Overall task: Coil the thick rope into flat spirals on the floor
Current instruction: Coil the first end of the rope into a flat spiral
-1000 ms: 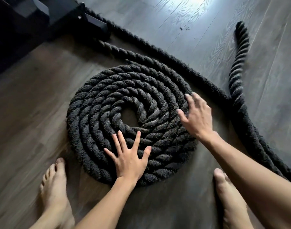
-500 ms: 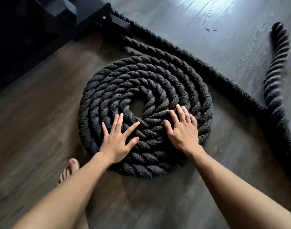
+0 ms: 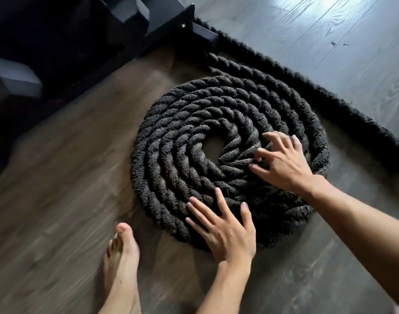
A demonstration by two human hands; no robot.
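A bare foot stands on the wood floor just beside the coil's near edge. The left hand lies flat, fingers spread, on the outer turns of the thick rope, which sits wound in a flat spiral. Farther in, the right hand curls its fingers into the inner turns near the centre. Beyond, the rope's loose length runs toward a dark frame.

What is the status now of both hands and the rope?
Left hand flat on thick black twisted rope coil. Right hand fingers curled on inner turns. Nothing in the way.
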